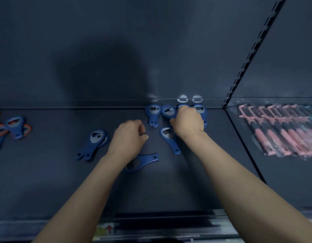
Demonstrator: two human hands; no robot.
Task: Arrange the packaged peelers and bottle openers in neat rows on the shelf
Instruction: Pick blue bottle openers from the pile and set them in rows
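Observation:
Several blue bottle openers stand in a row along the back wall of the dark shelf (pixel 46 181); the leftmost (pixel 153 115) and the second (pixel 168 112) show fully. My right hand (pixel 187 122) lies over the third opener (pixel 183 107) with fingers curled on it; a fourth (pixel 200 111) is at its right. Another opener (pixel 167 137) lies just in front of the row. My left hand (pixel 129 135) hovers with curled fingers and holds nothing that shows. One opener (pixel 143 161) lies partly under my left wrist. Two stacked openers (pixel 94 144) lie further left.
A loose heap of blue and orange openers (pixel 9 128) sits at the far left. A slotted upright (pixel 253 50) divides the bays. On the right-hand shelf lie packaged pink and black peelers (pixel 281 130) in a row. A price rail (pixel 151 228) runs along the front edge.

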